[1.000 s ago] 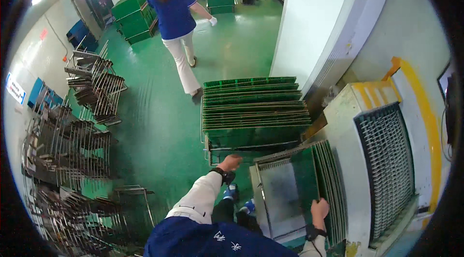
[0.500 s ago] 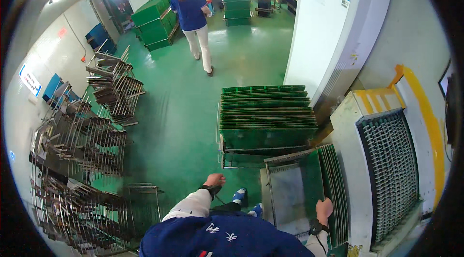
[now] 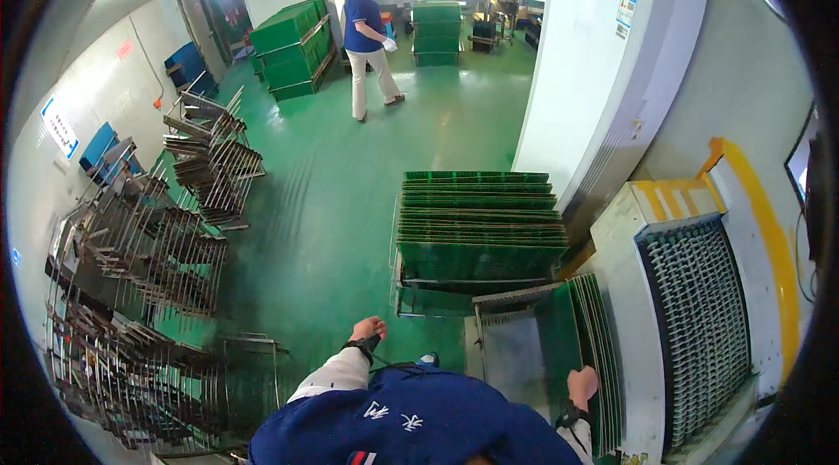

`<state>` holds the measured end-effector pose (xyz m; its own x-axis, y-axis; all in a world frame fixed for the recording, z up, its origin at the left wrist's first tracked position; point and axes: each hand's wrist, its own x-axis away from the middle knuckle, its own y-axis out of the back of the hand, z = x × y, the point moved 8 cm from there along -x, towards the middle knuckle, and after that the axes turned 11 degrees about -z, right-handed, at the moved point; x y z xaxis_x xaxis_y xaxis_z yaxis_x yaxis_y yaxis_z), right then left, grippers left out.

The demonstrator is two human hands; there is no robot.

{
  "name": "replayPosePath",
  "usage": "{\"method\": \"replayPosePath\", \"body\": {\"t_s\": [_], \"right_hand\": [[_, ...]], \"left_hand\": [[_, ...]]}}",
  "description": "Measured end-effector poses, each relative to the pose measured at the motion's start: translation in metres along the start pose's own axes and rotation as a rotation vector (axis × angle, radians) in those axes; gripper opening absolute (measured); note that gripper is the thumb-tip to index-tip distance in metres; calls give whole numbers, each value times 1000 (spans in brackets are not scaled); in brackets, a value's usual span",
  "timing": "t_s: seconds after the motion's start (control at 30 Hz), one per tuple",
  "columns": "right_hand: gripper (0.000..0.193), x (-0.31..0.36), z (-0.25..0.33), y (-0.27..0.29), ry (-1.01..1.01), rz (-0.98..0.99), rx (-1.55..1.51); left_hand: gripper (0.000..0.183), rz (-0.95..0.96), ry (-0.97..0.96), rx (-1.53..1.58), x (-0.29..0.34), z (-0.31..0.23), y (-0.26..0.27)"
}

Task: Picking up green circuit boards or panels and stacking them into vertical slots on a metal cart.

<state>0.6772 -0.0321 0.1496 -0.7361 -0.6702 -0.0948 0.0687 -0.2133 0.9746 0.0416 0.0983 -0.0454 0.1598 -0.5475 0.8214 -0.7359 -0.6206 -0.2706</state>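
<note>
My left hand hangs over the green floor with its fingers curled and nothing visible in them. A dark band circles that wrist. On the right, my right hand is closed beside several upright green panels that lean in a metal rack. Whether its fingers grip a panel's edge I cannot make out. This rack also has a pale flat base showing to the left of the panels. Just ahead stands another rack, filled with a row of green panels.
A slatted roller machine with yellow tape stands at the right. Behind it rises a tall white cabinet. Wire racks line the left wall. A person in blue stands farther off, near stacked green bins.
The view has shifted slightly. The person in blue has turned sideways and stands farther away. My right hand stays by the panels; my left hand remains low over the floor.
</note>
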Motion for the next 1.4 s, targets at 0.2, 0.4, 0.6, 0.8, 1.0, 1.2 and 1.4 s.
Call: {"method": "replayPosePath", "body": {"t_s": [0.2,0.4,0.6,0.8,1.0,1.2,1.4], "right_hand": [[25,6,15,15,-8,14,4],[22,7,19,1,42,-9,65],[23,9,19,15,-89,64,16],[22,11,33,43,-76,51,69],[19,8,25,20,-32,0,14],[25,9,18,6,-80,19,68],[26,5,15,5,2,74,93]], "left_hand": [[11,1,-50,-43,-1,-21,-37],[11,197,-54,-95,-7,-6,-60],[9,190,-28,-72,37,23,-82],[10,132,115,-106,39,64,-24],[12,78,215,56,8,101,50],[12,294,-144,-287,21,64,8],[14,326,241,70,19,92,0]]}}
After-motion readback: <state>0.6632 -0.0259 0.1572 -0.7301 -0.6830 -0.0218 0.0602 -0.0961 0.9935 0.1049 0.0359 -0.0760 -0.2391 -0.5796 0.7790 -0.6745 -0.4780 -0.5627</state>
